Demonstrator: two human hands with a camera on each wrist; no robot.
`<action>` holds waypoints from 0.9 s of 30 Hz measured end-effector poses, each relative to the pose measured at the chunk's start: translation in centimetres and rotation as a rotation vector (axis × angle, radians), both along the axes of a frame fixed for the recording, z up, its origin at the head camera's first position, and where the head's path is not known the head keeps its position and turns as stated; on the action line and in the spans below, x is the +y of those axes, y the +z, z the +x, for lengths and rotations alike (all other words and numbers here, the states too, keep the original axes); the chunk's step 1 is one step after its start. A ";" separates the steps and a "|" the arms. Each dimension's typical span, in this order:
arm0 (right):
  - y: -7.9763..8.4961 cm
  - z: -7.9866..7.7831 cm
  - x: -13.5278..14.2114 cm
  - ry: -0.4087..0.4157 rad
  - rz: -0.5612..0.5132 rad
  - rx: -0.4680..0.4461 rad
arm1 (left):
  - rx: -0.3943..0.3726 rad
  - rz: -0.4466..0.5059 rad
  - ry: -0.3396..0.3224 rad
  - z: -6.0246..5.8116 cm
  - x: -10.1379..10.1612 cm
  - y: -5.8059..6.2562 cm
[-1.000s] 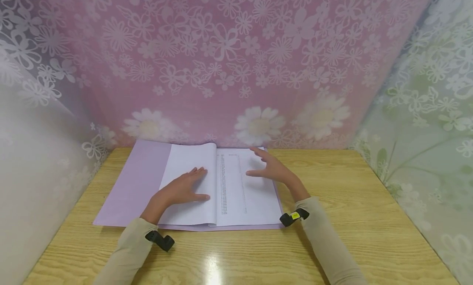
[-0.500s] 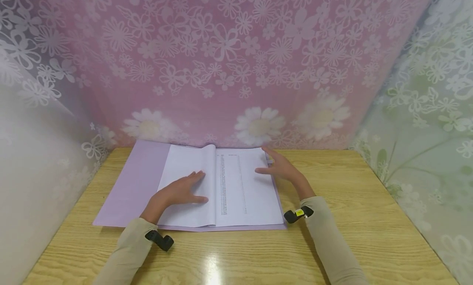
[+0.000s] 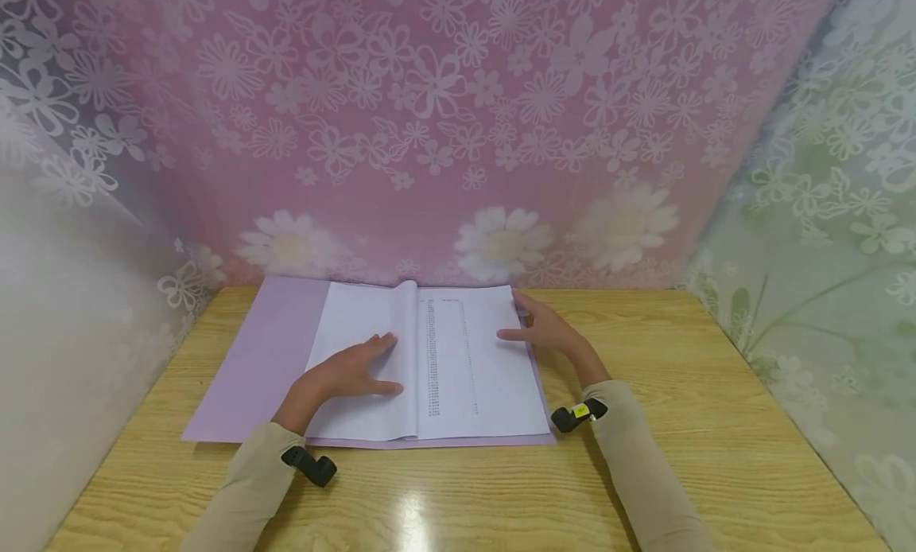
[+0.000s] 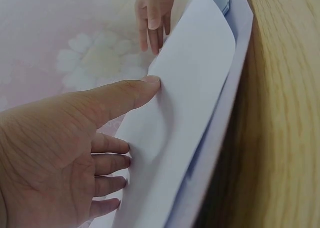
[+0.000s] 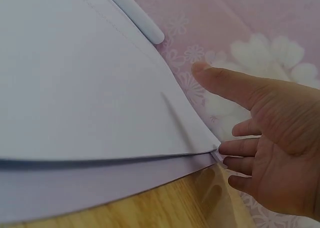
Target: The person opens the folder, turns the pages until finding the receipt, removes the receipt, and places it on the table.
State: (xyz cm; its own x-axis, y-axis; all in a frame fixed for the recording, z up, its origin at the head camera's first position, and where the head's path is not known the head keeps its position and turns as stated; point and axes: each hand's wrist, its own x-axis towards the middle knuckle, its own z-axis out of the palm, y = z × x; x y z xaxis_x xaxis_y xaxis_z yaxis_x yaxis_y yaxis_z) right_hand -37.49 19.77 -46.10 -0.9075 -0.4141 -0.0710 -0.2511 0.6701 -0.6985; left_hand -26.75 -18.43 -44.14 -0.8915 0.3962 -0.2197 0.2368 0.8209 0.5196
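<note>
A lavender folder [image 3: 268, 353] lies open on the table, holding white sheets. On its left side, my left hand [image 3: 347, 373] rests on the turned-over sheets [image 3: 358, 309] with the fingers and thumb spread. The left wrist view shows that hand's thumb and fingertips against the white paper [image 4: 185, 67]. Beside the outer edge of the printed right page [image 3: 494, 377] is my right hand [image 3: 547, 329]. In the right wrist view, its fingertips are at the page corner [image 5: 202, 140], with the thumb raised apart from the paper.
The wooden table [image 3: 701, 409] extends in front and to the right. A pink flower-patterned cloth [image 3: 458, 138] stands behind the folder. A pale floral panel [image 3: 823, 242] borders the right side, and a whitish one [image 3: 86, 281] the left.
My right hand has moved right, from above the right page to its outer edge. The left hand has shifted only slightly, and the turned sheets lie curled near the fold.
</note>
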 end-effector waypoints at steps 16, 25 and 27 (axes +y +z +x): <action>-0.8 -0.5 0.1 -0.019 0.017 -0.012 | 0.003 0.003 0.002 0.0 -0.1 0.0; -0.3 0.0 -0.3 -0.026 0.033 -0.004 | 0.005 0.006 -0.009 -0.1 -0.1 -0.2; -0.1 0.1 -0.4 -0.026 0.041 0.007 | 0.009 0.005 -0.011 -0.1 -0.1 -0.2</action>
State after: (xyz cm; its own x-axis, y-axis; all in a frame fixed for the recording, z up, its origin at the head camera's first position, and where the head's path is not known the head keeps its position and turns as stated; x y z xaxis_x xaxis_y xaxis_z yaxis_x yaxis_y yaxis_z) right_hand -37.41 19.41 -46.19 -0.9183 -0.3875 -0.0810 -0.2381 0.7042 -0.6689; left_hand -26.85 -18.55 -44.34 -0.8889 0.4072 -0.2097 0.2506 0.8155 0.5216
